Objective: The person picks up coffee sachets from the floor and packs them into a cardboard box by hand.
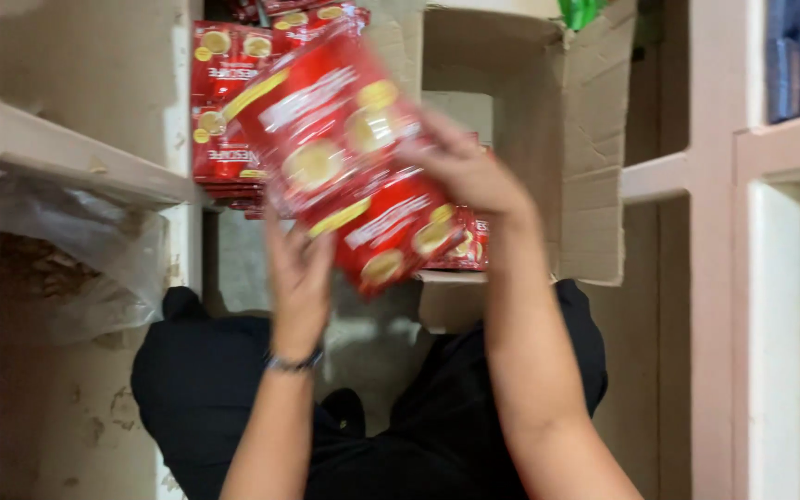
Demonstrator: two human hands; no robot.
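Gripping the red sachet bundle (349, 157) between left hand (300, 268) below and right hand (469, 171) above.

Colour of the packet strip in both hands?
Red with yellow-gold round marks; packet strip, blurred, shows in the head view.

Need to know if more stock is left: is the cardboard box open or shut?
Open. The box's flaps are folded outward, and red packs show inside it, behind the pack strip held by the left hand and right hand.
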